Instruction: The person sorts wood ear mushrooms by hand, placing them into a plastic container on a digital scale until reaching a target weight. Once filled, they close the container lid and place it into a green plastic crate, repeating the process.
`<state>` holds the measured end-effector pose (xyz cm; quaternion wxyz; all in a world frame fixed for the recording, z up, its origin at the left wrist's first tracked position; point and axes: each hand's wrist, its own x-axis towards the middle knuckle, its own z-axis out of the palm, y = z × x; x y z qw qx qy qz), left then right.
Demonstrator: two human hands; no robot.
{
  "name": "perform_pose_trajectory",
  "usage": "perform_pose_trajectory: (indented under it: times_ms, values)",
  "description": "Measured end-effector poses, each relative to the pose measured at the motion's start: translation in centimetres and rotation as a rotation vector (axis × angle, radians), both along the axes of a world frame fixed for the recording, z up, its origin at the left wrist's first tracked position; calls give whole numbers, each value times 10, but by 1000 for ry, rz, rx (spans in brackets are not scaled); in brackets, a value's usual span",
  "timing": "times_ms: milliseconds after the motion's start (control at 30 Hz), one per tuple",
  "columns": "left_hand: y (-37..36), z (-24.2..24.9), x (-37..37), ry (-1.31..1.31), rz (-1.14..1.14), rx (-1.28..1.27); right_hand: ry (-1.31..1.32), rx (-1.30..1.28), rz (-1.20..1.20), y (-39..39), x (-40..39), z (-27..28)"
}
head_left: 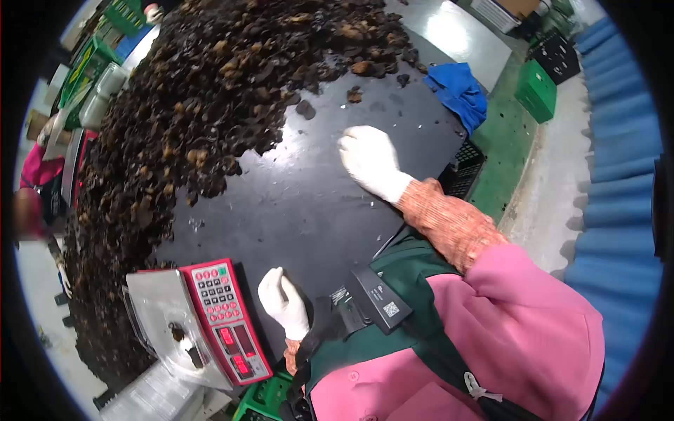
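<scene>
My right hand point(370, 160), in a white glove, rests over the dark tabletop point(281, 210) with its fingers curled in; anything inside them is hidden. Near the table's front edge is my left hand point(281, 298), also gloved in white, its thumb and fingers partly bent and close together. Just left of it stands a red scale point(226, 319) with lit digits and a metal pan point(165, 309). A few small dark and white pieces point(186, 345) lie on the pan. A large heap of dark brown mushroom-like pieces point(210, 91) covers the far and left side.
A blue cloth point(460, 95) lies at the right table corner, above a black crate point(467, 172). Clear plastic containers point(151, 396) and a green crate point(267, 396) sit by the scale. At the far left another person in pink point(38, 168) is partly visible.
</scene>
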<state>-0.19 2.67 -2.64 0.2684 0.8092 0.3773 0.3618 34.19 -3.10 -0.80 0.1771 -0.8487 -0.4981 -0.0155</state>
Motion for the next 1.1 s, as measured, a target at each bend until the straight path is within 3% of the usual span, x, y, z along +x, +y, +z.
perform_pose_trajectory:
  times_ms: [33, 167, 233, 267, 500, 567, 633, 700, 767, 833, 867, 967, 1033, 1067, 1100]
  values:
    - [3, 1, -2, 46, -26, 24, -264, 352, -9, -35, 2, -11]
    - [2, -1, -4, 46, -29, -36, -121, -43, -261, -197, 14, 7]
    - [3, -3, -6, 53, -28, -29, -338, -250, -347, -231, 7, 10]
    - [1, -2, -4, 43, -20, -36, -330, -190, -354, -231, 5, 9]
    - [2, 3, -2, 53, 14, 0, -184, 178, -154, -113, 33, 22]
    - [0, 0, -1, 46, 23, 19, -24, 340, -138, -85, 78, 5]
    - [1, -1, -1, 34, 12, 41, 106, 493, -242, -58, 142, -12]
    - [1, -2, -2, 62, -13, 83, 240, 874, -340, -28, 221, -34]
    - [1, -4, 0, 55, 6, 82, 253, 971, -515, -8, 294, -39]
    - [4, -5, -1, 97, -8, 114, 436, 1044, -684, 8, 347, -44]
    - [4, -5, -1, 125, 12, 129, 394, 991, -724, 13, 379, -59]
    - [6, -11, 1, 155, 24, 208, 476, 1091, -731, 57, 403, -70]
    - [2, -16, 2, 153, 104, 159, 663, 981, -503, 102, 399, -55]
    - [3, -19, 1, 188, 107, 201, 605, 850, -420, 121, 355, -14]
    - [0, -19, 3, 188, 156, 178, 568, 825, -330, 148, 355, -26]
